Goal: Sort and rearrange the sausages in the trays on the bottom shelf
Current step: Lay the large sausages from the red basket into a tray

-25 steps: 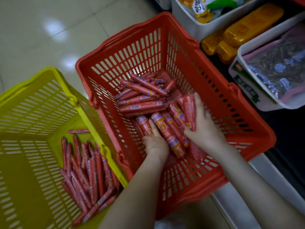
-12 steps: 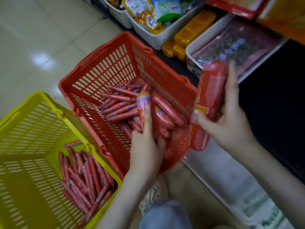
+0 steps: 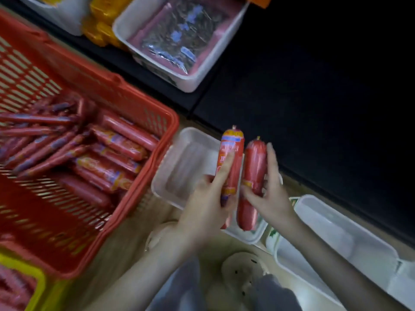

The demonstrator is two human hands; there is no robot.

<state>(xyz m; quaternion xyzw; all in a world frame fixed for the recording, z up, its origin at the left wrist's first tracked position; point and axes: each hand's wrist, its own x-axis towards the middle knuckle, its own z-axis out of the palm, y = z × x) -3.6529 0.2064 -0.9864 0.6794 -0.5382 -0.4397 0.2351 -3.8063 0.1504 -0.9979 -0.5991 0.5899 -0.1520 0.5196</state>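
Observation:
My left hand (image 3: 202,209) grips a thick red sausage with a yellow-labelled top (image 3: 231,153), held upright. Beside it my right hand (image 3: 269,194) grips a second thick red sausage (image 3: 253,167), nearly touching the first. Both hang over a white tray (image 3: 188,153) that lies on the floor in front of the dark bottom shelf (image 3: 314,108). To the left, the red basket (image 3: 125,90) holds several thin and thick red sausages (image 3: 107,153). The picture is motion-blurred.
A yellow basket (image 3: 42,286) with more sausages shows at the bottom left corner. Another white tray (image 3: 336,239) lies on the floor at the right. A white bin of packets (image 3: 186,41) and yellow packs (image 3: 101,25) stand on the shelf behind.
Both hands have lifted out of the red basket and swung right, each with a thick sausage, to above the white tray. The view has turned right with them.

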